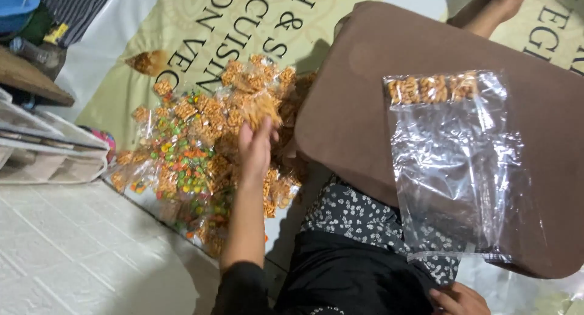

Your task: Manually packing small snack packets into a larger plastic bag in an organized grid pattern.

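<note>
Left, a white slatted tray (48, 157) sits well apart from the grip. The left hand (254, 146), fingers closed, holds a small packet of orange stick snacks (263, 107) above a heap of snack packets (194, 163), which spreads below and beside it. Right of the grip, a clear plastic bag (453, 169) with some orange snacks lies on a brown cushion (353, 108). The right hand (459, 300) rests near the bag's lower edge; its grip cannot be told.

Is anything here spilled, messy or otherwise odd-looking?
Nothing looks spilled. The snack packets lie in a loose heap on the floor banner, not in rows; the left hand is lifting one. The big clear bag on the brown cushion is crinkled and nearly empty, with packets only at its far end. The right hand rests below it.
</note>
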